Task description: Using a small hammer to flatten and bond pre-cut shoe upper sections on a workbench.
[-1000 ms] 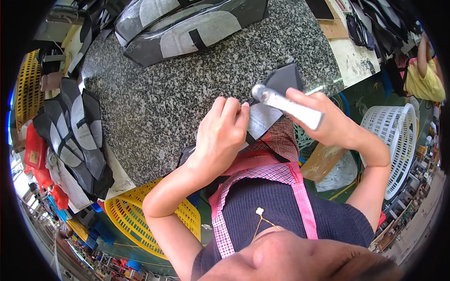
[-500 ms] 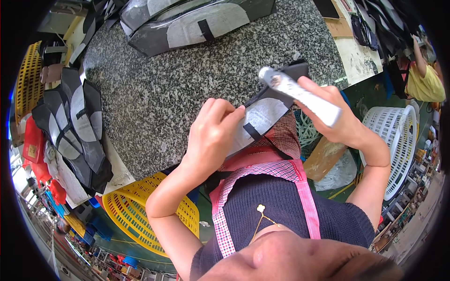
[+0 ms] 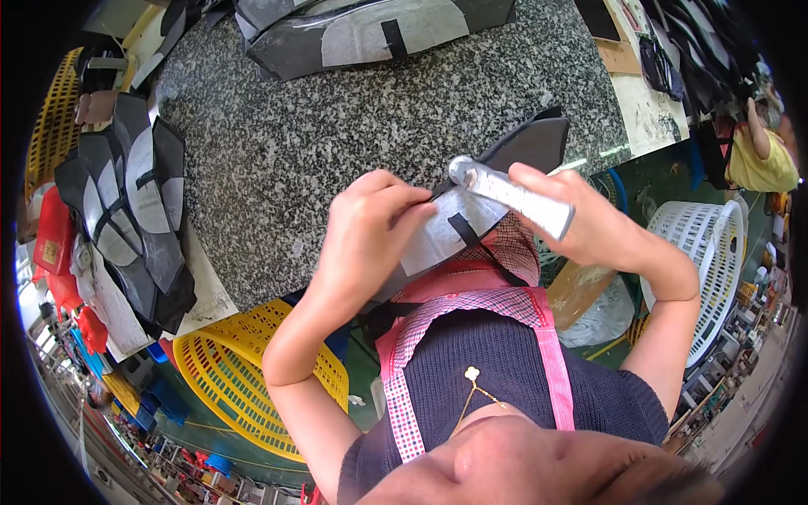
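Note:
My left hand (image 3: 360, 231) pinches the upper edge of a dark grey and light grey fabric piece (image 3: 439, 231) with a short black strip on it. The piece lies along the near edge of the speckled stone tabletop (image 3: 337, 118), partly over my lap, its dark end (image 3: 532, 145) pointing right. My right hand (image 3: 582, 217) is closed round a worn silvery hammer (image 3: 526, 200), its grip hidden by the hand. The hammer's rounded end is at the piece's upper edge, just right of my left fingertips; whether it touches cannot be told.
Similar grey pieces lie stacked at the far edge (image 3: 358, 38) and on the left (image 3: 139, 227). A yellow basket (image 3: 252, 379) stands below the table at left, a white basket (image 3: 694, 269) at right. Someone in a yellow top (image 3: 757, 158) is at far right.
The hammer has moved left and slightly down along the piece's edge, toward my left fingers. My left hand still pinches the piece. The whole view has shifted slightly.

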Demonstrator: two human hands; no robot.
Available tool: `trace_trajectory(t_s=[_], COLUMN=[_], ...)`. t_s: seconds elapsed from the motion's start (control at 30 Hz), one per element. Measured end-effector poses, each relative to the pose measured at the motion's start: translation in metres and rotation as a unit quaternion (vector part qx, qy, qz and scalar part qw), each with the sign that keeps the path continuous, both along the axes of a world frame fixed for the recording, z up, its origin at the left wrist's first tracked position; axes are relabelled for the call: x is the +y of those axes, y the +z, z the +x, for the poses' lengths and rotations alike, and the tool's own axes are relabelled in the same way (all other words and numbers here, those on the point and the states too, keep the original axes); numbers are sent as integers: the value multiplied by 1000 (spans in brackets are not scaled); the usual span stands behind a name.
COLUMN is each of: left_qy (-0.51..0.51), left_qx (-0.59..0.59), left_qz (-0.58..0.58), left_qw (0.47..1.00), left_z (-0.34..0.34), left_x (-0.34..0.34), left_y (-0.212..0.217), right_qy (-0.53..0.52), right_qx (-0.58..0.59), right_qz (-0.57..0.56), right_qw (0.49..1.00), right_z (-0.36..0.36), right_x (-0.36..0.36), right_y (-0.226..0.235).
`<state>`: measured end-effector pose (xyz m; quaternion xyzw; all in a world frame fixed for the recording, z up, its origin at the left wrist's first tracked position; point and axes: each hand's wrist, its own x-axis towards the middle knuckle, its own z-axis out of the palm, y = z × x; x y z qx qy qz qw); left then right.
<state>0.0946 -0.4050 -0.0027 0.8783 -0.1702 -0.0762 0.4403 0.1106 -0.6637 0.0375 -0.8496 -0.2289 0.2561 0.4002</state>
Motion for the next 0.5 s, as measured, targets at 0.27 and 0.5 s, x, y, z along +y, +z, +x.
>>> trace_trajectory(t_s=[0.27, 0.5], left_qy=[-52, -30], left_qx=[-186, -173], left_qz=[94, 81], left_qw=[977, 981], left_z=[-23, -30], left_x=[3, 23], left_y=[-4, -10], right_qy=[28, 63], right_qx=[-49, 28], right_qz=[35, -11], right_qw=[998, 998], right_z=[0, 14], right_x=[12, 19], right_y=[8, 8])
